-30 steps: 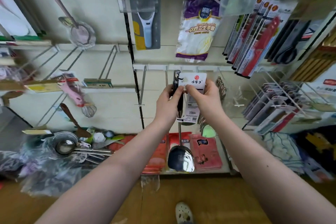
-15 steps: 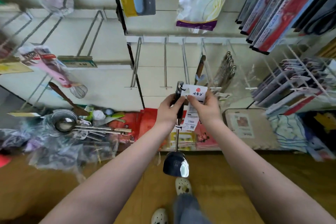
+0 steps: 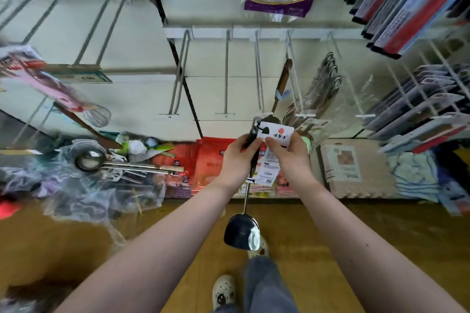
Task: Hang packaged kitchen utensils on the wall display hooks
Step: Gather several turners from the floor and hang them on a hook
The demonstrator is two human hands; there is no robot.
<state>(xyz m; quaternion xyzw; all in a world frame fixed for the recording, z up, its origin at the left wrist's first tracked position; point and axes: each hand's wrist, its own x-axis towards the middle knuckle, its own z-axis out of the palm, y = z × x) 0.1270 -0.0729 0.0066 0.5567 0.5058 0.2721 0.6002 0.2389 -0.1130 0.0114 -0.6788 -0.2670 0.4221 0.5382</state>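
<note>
A steel spatula point(image 3: 241, 234) with a black handle hangs blade-down at the centre, a white label card point(image 3: 276, 133) tied to its top. My left hand point(image 3: 237, 160) grips the black handle. My right hand point(image 3: 290, 160) pinches the card's top edge. The card's hole sits just below the tip of a bare white wall hook point(image 3: 258, 71). Two more bare hooks, one point(image 3: 226, 71) and another point(image 3: 181, 71), stick out to the left. A wooden-handled turner point(image 3: 282, 84) hangs just right of the card.
Steel utensils point(image 3: 323, 84) and packaged goods point(image 3: 419, 114) hang on the right hooks. A ladle point(image 3: 90, 160) lies on a heap of plastic-wrapped stock at the lower left. Red packets point(image 3: 211, 160) and a foam mat pack point(image 3: 356, 168) lean below. The wooden floor and my shoes lie underneath.
The view has tilted down and closer to the lower hook row. Both hands with the spatula and card stayed together and came nearer to the tip of the bare hook.
</note>
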